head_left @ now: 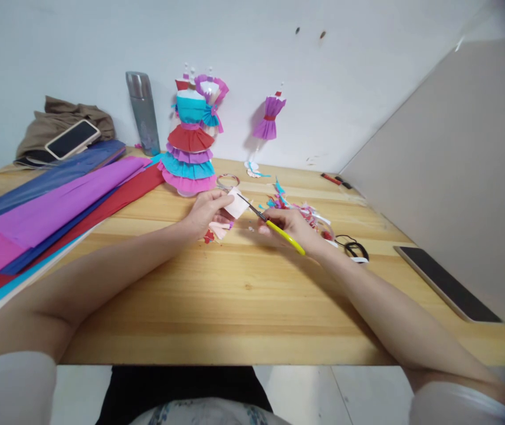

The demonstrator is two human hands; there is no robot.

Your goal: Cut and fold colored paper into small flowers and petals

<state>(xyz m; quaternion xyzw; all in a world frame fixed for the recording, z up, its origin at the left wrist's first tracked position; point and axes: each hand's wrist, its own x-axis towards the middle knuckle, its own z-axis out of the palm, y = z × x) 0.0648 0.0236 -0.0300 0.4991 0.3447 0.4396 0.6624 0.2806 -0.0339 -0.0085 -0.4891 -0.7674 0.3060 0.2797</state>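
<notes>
The pale wooden tabletop (248, 313) is brightly lit. Soft shadows are cast. The view's right edge is darkened and blurred.

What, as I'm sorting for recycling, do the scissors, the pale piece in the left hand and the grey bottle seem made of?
Scissors: smooth, bright yellow handle, probably plastic; thin dark blades, likely metal.
Pale piece: matt, thin, straight-edged, so probably paper, though cloth is possible.
Grey bottle: silvery sheen near the top suggests metal; the body may be painted metal.
</notes>
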